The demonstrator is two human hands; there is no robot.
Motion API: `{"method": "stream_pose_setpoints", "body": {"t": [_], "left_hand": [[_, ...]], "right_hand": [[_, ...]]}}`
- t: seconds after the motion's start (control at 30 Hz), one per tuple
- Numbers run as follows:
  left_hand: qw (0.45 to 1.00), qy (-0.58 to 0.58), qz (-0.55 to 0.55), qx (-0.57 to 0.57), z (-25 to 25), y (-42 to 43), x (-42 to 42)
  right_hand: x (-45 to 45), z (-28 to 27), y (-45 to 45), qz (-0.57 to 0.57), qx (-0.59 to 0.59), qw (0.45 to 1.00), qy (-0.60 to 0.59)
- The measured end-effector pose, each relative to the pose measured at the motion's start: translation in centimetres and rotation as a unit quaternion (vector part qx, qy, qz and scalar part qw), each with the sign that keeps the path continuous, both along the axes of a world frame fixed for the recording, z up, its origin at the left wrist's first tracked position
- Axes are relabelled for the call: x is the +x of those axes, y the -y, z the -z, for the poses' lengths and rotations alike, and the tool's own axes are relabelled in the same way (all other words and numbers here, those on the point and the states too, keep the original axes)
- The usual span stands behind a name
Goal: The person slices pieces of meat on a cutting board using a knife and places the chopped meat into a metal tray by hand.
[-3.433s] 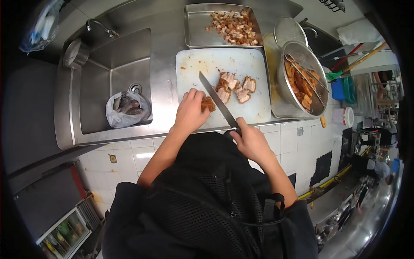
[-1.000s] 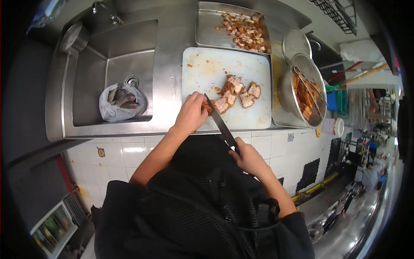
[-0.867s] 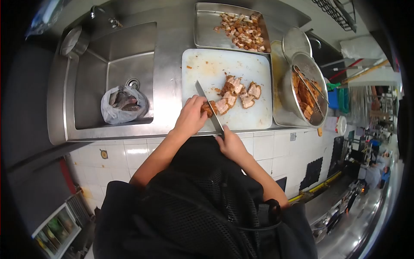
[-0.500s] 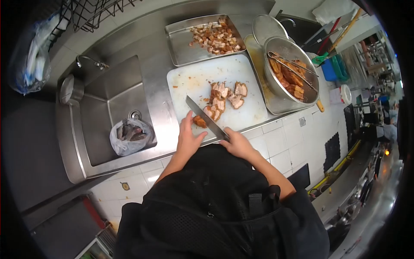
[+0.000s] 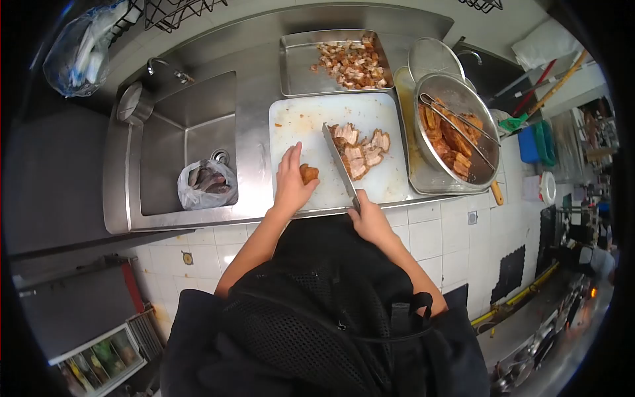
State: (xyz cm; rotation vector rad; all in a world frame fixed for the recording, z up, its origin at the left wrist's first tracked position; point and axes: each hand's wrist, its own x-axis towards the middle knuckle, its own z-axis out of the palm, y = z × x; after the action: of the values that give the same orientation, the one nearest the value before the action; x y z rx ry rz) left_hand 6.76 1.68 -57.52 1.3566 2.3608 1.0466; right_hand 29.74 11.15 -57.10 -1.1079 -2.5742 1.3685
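A large knife is in my right hand, which is closed round its handle at the cutting board's front edge. The blade points away from me, against the left side of several sliced pieces of browned pork belly. My left hand rests over the left part of the white cutting board, fingers stretched forward and thumb apart. A small browned end piece of pork lies between its fingers and thumb; whether they press on it I cannot tell.
Behind the board stands a metal tray of chopped pork. At right, a steel bowl holds fried pork strips and tongs, with a strainer lid behind. At left, the sink contains a plastic bag with dark contents.
The knife has moved right, from the small end piece to the sliced pork, which now sits closer together. My left hand has come further over the board beside the end piece. The view has shifted.
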Motion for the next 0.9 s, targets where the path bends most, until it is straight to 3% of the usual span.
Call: {"method": "stream_pose_setpoints", "body": {"t": [0.07,0.2,0.27,0.37,0.4,0.47,0.6,0.67,0.77,0.9], "left_hand": [[0.993,0.090,-0.064,-0.033,0.0,1.1,0.3],[0.986,0.131,-0.096,-0.048,0.9,-0.9,0.6],[0.995,0.013,-0.033,-0.089,0.2,-2.2,1.1],[0.993,-0.033,0.020,-0.114,0.8,-2.1,0.3],[0.993,-0.031,0.018,-0.115,0.6,-1.7,-0.1],[0.982,0.010,0.149,-0.116,0.1,-0.3,-1.1],[0.989,0.048,0.129,-0.059,-1.0,1.2,-1.3],[0.987,-0.047,0.084,-0.128,-2.1,1.8,-1.5],[0.969,-0.083,0.106,-0.206,-2.8,1.3,-1.6],[0.968,-0.095,0.112,-0.202,-1.4,1.0,-1.4]], "right_hand": [[0.2,0.4,0.3,-0.010,-0.005,1.000,-0.008],[-0.3,0.2,-0.1,-0.030,0.004,0.999,-0.026],[-0.1,1.0,-0.7,-0.032,-0.002,0.998,-0.045],[0.3,0.0,-1.4,-0.036,-0.017,0.998,-0.051],[0.6,-0.8,-1.4,-0.038,-0.031,0.998,-0.039],[1.4,-2.1,-1.0,-0.040,-0.024,0.999,-0.028],[1.5,-2.2,0.2,-0.036,0.003,0.999,0.024],[0.7,-3.4,0.3,-0.047,0.017,0.999,0.004],[-1.2,-6.0,0.8,-0.073,0.039,0.997,0.000],[-2.0,-6.6,1.4,-0.109,0.043,0.993,0.018]]}}
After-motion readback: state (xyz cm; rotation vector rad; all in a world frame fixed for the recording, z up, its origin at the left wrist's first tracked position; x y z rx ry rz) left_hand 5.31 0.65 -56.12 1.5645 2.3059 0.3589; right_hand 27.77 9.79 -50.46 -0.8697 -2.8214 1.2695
